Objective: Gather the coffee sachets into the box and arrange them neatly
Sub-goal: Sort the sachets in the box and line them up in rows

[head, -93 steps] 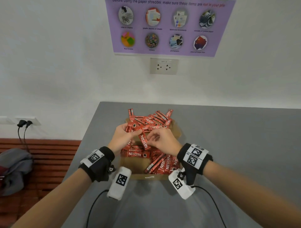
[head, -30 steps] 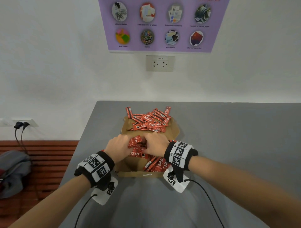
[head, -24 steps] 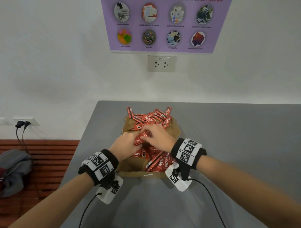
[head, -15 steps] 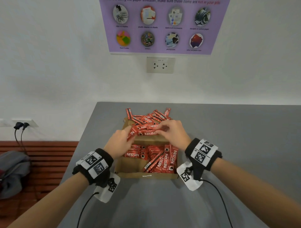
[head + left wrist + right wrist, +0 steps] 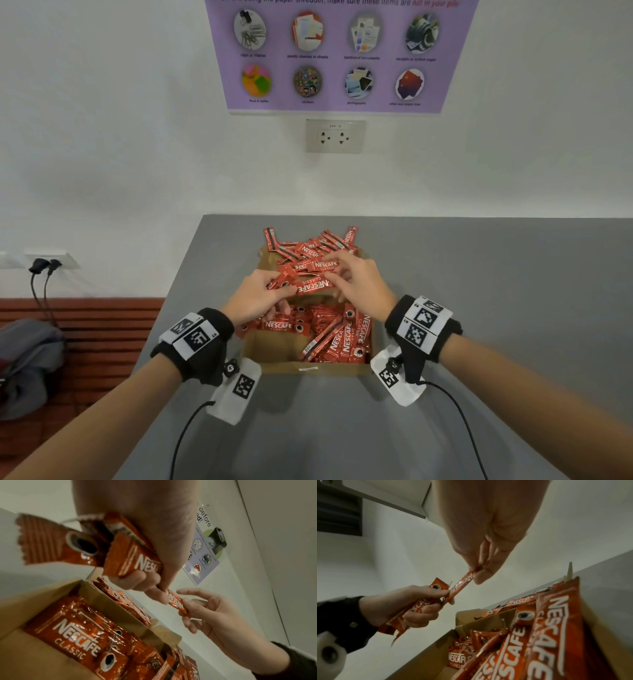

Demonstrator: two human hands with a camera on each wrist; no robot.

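Two bare hands work above an open cardboard box [image 5: 308, 368] on a grey table [image 5: 479, 308]. The left hand [image 5: 255, 301] has its fingers curled round a small bundle of red Nescafé Classic sachets [image 5: 130, 555], gripping them at mid-length so both ends stick out. The right hand [image 5: 359, 284] pinches one end of a single sachet [image 5: 462, 585] between thumb and fingertips; the other end of that sachet reaches the left hand's fingers, as if being added to the bundle. Below both grips, more sachets [image 5: 342, 337] lie inside the box, some lined up, some askew. Beyond the hands, a loose heap of sachets [image 5: 315, 245] spills over the box's far edge. These sachets look light, thin and glossy, so they will likely slide against each other; holding a stack across its middle, with ends squared, should keep it together. Both wrists hover over the box, palms turned inward, facing each other.
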